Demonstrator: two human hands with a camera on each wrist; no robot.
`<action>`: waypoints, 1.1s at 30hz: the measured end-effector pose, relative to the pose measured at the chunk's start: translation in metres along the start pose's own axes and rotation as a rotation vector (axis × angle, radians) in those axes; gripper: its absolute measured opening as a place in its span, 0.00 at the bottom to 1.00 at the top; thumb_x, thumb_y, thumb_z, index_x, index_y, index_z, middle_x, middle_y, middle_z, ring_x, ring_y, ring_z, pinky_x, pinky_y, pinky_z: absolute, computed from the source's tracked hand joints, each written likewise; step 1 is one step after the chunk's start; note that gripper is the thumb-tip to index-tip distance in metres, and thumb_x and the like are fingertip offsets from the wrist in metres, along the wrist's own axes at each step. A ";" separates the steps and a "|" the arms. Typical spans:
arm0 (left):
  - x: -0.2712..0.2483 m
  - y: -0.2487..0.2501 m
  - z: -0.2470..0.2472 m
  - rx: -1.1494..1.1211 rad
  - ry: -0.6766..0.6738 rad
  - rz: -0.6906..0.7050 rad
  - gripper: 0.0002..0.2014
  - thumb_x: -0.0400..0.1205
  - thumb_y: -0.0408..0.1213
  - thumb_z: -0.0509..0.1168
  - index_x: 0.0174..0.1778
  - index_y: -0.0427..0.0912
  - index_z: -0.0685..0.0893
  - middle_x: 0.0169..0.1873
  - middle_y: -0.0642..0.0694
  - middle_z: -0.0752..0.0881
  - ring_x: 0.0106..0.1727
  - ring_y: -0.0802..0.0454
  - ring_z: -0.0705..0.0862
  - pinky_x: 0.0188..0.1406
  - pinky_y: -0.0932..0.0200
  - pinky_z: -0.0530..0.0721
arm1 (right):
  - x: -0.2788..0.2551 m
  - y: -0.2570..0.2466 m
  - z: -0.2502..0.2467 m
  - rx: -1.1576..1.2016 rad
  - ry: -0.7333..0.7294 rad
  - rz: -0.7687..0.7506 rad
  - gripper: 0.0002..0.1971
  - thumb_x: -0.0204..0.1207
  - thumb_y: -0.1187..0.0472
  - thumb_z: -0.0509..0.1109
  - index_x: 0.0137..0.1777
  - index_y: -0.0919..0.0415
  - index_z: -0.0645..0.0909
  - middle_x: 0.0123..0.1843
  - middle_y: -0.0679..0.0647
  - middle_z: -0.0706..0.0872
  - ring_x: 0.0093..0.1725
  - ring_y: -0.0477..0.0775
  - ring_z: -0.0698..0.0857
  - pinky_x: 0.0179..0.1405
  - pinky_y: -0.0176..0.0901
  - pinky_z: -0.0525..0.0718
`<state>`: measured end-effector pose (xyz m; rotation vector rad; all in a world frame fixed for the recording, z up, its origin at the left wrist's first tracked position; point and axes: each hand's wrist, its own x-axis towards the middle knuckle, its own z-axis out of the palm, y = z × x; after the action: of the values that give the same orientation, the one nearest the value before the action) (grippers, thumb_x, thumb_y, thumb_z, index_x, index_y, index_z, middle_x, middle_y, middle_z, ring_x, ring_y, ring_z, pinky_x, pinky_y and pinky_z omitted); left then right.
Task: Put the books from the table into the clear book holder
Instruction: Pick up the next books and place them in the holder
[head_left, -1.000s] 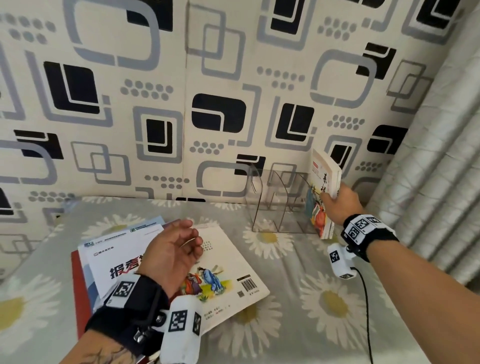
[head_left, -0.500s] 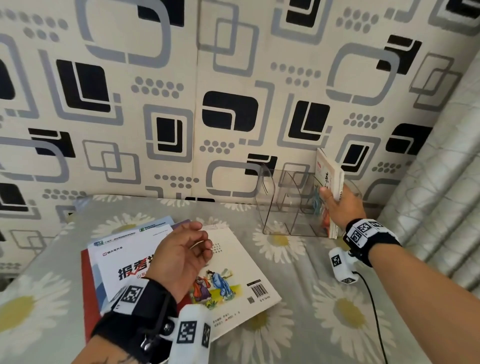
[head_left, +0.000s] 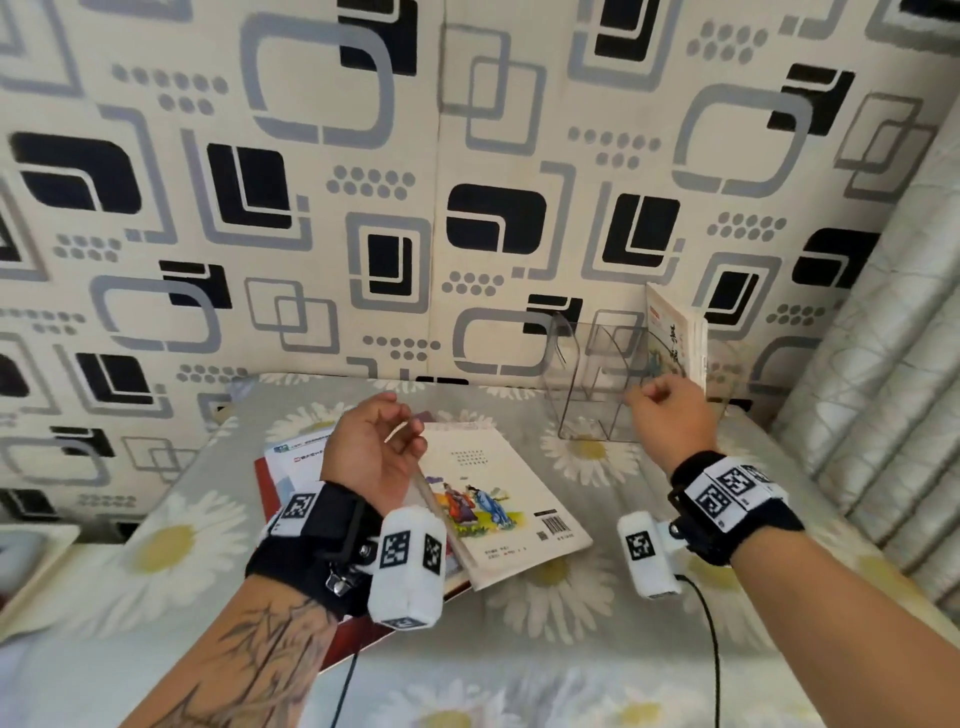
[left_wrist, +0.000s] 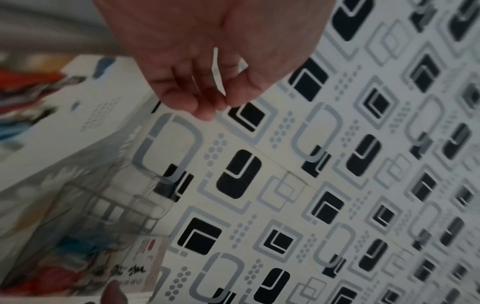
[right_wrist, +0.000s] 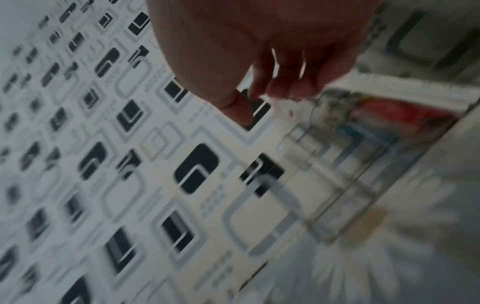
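Observation:
The clear book holder (head_left: 597, 384) stands at the back right of the table, against the wall. One illustrated book (head_left: 675, 332) stands upright in its right-hand slot; the other slots hold nothing. My right hand (head_left: 647, 397) hangs just in front of the holder with loosely curled fingers and holds nothing. Hovering over the stack of books at the left is my left hand (head_left: 402, 434), fingers loosely curled and holding nothing. The top book (head_left: 498, 493) lies flat, barcode side up. A white and blue book (head_left: 293, 457) and a red book (head_left: 363, 631) lie beneath it.
A patterned wall (head_left: 467, 182) closes off the back. A grey curtain (head_left: 893, 415) hangs close to the holder's right side. The floral tablecloth (head_left: 571, 649) is bare in front of the holder. A pale tray-like object (head_left: 31, 561) sits beyond the table's left edge.
My right hand has let go of the upright book and drawn back from the holder; the book stays standing in the right slot. My left hand has stayed above the stack.

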<state>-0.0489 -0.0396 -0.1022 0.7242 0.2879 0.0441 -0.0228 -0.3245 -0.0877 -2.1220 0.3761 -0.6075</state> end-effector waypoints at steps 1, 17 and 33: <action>-0.001 0.007 -0.004 0.027 0.017 0.035 0.07 0.76 0.27 0.58 0.40 0.43 0.77 0.28 0.46 0.78 0.25 0.51 0.78 0.24 0.61 0.75 | -0.012 -0.004 0.006 -0.013 -0.095 -0.005 0.10 0.75 0.58 0.72 0.33 0.54 0.77 0.33 0.50 0.83 0.42 0.59 0.86 0.42 0.45 0.81; -0.031 0.045 -0.045 0.400 0.449 0.023 0.02 0.72 0.30 0.60 0.37 0.38 0.72 0.27 0.41 0.71 0.08 0.49 0.74 0.20 0.61 0.75 | -0.071 -0.024 0.072 -0.278 -0.667 0.215 0.38 0.64 0.34 0.78 0.62 0.65 0.81 0.55 0.57 0.90 0.49 0.56 0.89 0.36 0.42 0.81; -0.033 0.036 -0.031 0.543 0.288 -0.105 0.12 0.66 0.40 0.63 0.43 0.41 0.80 0.64 0.35 0.79 0.54 0.35 0.80 0.48 0.45 0.78 | -0.104 -0.065 0.102 -0.296 -0.755 0.117 0.39 0.70 0.36 0.75 0.73 0.64 0.75 0.67 0.58 0.85 0.62 0.59 0.86 0.48 0.44 0.81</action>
<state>-0.0865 0.0033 -0.0925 1.2434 0.6269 -0.0324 -0.0506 -0.1698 -0.1152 -2.4023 0.1613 0.3515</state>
